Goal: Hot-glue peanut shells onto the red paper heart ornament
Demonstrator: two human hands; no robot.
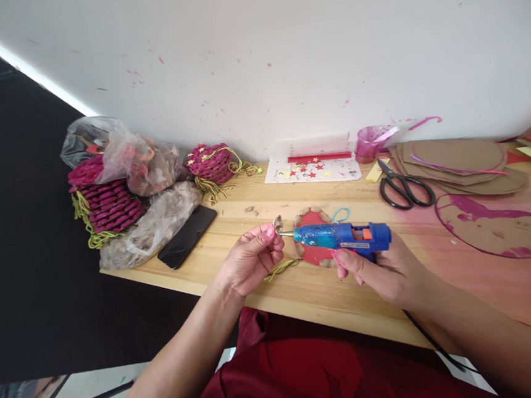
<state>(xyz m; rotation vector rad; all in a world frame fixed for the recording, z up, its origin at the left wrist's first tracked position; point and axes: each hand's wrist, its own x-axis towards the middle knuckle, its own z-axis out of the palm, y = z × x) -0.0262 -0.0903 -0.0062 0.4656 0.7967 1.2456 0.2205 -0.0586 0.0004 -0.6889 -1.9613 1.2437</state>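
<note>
My right hand is wrapped round a blue hot glue gun, its metal nozzle pointing left. Between thumb and fingertips, my left hand pinches a small brown peanut shell right at the nozzle tip. Whether the two touch I cannot tell. Partly hidden behind the gun lies a red disc with peanut shells along its edge. A light blue loop sticks out at its upper right, and yellow-green strings lie at its lower left.
Left are a black phone, plastic bags and magenta peanut-shell pieces. A paper with star sequins, pink cup, black-handled scissors and cardboard ovals lie behind and right. The gun's cord hangs over the table's front edge.
</note>
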